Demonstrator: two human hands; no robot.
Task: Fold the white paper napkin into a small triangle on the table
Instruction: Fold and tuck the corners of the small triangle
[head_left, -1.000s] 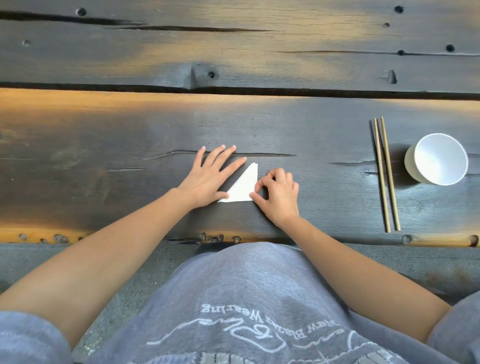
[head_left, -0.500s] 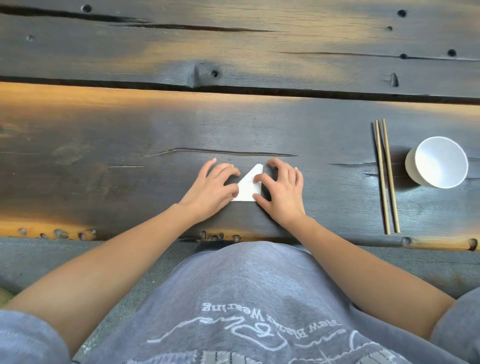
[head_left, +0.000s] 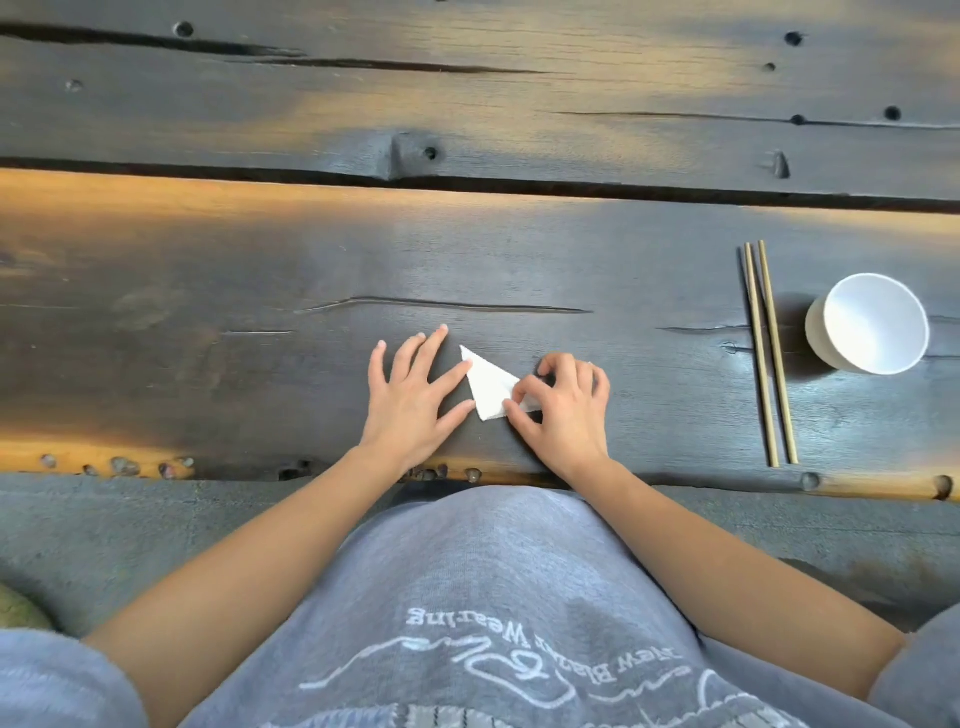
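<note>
Surface: dark, weathered wooden table (head_left: 208, 270), planks running left to right, cracks and knot holes throughout, amber patches at the near edge and left side.

Right hand (head_left: 569, 410): fingers curled, thumb and forefinger closed together on the right corner of the white paper napkin (head_left: 488, 387), pinching it against the wood.

Left hand (head_left: 410, 400): flat, fingers spread apart, palm down on the table; forefinger and thumb tips touch the napkin's left edge. It holds nothing.

Napkin: folded to a small triangle, lying flat at centre frame between the two hands, apex pointing toward upper left, its right corner hidden under the right hand.

Other items: pair of wooden chopsticks (head_left: 768, 353), laid parallel at right of frame; white bowl (head_left: 872, 325) just beside them, further right, tilted toward the camera.

Foreground: grey printed shirt (head_left: 488, 597), lower centre.
</note>
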